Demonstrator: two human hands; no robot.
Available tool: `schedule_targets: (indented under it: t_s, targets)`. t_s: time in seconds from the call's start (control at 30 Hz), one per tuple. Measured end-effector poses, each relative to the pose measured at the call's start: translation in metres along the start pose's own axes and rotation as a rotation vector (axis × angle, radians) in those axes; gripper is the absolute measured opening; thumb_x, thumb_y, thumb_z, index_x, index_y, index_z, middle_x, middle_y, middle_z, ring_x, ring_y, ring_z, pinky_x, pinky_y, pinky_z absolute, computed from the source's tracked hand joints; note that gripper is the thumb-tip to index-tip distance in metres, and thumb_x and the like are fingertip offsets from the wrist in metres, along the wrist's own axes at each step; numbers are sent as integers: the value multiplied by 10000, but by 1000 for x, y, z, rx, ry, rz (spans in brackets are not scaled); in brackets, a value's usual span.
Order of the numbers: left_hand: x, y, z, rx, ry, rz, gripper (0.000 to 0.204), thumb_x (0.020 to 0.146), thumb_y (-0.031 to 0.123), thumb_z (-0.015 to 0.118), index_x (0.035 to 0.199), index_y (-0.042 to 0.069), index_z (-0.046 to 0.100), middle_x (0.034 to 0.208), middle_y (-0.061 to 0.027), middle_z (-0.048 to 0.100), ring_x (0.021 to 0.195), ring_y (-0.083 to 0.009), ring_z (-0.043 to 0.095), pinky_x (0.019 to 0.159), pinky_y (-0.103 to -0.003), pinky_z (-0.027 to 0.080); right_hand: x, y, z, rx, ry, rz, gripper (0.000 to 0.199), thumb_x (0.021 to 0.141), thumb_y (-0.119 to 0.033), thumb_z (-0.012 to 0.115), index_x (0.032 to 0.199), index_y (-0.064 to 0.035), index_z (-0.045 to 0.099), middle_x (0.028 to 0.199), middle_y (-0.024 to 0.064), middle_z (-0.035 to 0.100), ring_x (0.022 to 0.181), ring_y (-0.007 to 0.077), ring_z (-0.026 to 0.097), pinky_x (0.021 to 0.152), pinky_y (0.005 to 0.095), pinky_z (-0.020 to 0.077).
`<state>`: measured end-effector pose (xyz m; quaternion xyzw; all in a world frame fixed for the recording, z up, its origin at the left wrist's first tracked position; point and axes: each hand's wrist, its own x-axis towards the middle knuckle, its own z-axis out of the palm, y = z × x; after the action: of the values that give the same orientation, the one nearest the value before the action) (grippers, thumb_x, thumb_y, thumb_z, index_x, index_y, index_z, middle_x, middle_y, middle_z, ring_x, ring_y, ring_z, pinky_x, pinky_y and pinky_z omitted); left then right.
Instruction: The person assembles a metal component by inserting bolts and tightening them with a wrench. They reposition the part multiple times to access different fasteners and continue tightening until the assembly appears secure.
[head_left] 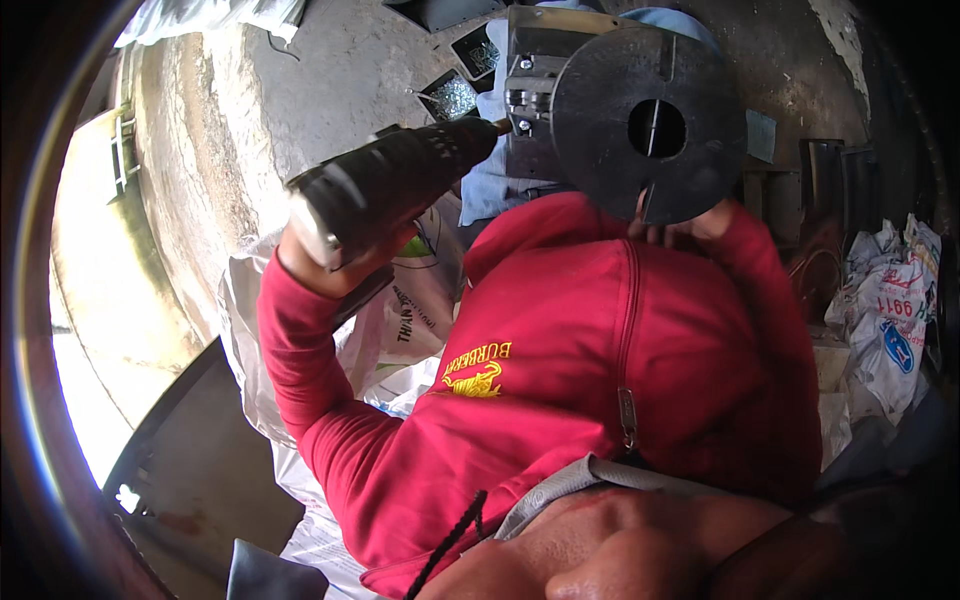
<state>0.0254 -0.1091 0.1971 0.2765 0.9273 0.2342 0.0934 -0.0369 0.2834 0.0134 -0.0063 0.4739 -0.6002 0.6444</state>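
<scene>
- While the left hand (300, 245) is clenched round the grip of a dark power drill (400, 180), the drill body runs up and to the right, its tip meeting the bolts on a grey metal bracket (530, 100) at the far middle of the head view.
- Just right of that tip sits a round black metal disc (650, 125) with a hole through its centre; the right hand (690, 225) is tucked under the disc's near edge, mostly hidden, and looks to be gripping it from below, though the fingers cannot be made out.
- To do this well, I'd say keep the drill in line with the fastener, press steadily, and let the right hand brace the disc so nothing twists.
- Red sleeves (300, 380) come in from the near side; white sacks (885, 320) lie to the right, and a small tray of shiny screws (452, 95) rests on the concrete floor (330, 70), far left of the bracket.
</scene>
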Motion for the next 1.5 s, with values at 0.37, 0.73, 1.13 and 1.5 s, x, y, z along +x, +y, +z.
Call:
schedule_targets:
  t_s: [0.37, 0.73, 1.13, 1.5]
  targets:
    - [-26, -4, 50, -275, 131, -379, 368, 745, 257, 812, 999, 35, 667, 855, -119, 717, 757, -269, 708, 697, -346, 562, 151, 10, 28, 694, -489, -257, 642, 992, -511, 399, 1458, -76, 322, 1487, 42, 395, 1337, 260, 437, 733, 316, 533]
    - [2, 9, 44, -175, 13, -447, 603, 708, 286, 807, 1240, 142, 563, 892, -149, 708, 817, -333, 700, 706, -398, 560, 165, 22, 20, 403, -138, -272, 706, 969, -522, 443, 1478, -63, 275, 1497, 63, 369, 1331, 212, 397, 896, 349, 489]
    - [14, -35, 87, -318, -72, -515, 698, 714, 226, 762, 1346, 173, 470, 931, -124, 705, 820, -300, 705, 713, -369, 561, 197, 55, -26, -526, -179, -871, 578, 951, -353, 471, 1461, -105, 358, 1491, 27, 398, 1362, 188, 362, 1080, 395, 307]
    - [41, 7, 41, -344, -78, -696, 348, 697, 190, 769, 1013, 89, 663, 806, -80, 700, 720, -229, 697, 674, -348, 569, 195, 49, -26, -1442, 195, -1122, 533, 945, -302, 455, 1455, -158, 401, 1508, -33, 392, 1397, 149, 322, 1167, 376, 186]
